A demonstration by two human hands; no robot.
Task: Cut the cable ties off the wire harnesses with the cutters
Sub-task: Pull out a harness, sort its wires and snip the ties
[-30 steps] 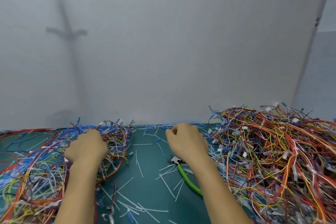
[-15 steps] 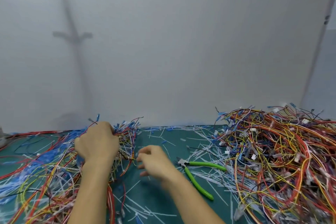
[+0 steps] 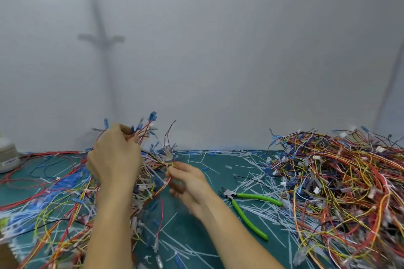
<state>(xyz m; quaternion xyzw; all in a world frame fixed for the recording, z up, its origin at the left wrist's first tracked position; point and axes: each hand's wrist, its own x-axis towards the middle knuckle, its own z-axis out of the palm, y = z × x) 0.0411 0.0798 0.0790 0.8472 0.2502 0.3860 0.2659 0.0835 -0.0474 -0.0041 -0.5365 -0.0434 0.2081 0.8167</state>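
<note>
Many snipped ties (image 3: 247, 166) litter the worktop (image 3: 190, 231), yet a large tangled pile (image 3: 338, 181) waits at right (the cutters (image 3: 230, 195) lie unheld beside it), while the left hand (image 3: 113, 155) grips a lifted harness (image 3: 153, 155) in curled fingers and the right hand (image 3: 188, 183) pinches its wires.

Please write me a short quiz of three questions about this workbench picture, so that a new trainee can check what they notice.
1. True or false: the right hand holds the cutters.
2. What does the left hand grip? A) a wire harness B) one loose cable tie C) nothing
3. Fill in: the cutters lie on the mat, and their handles are ___ in colour.

Key: 1 false; 2 A; 3 green.
</note>
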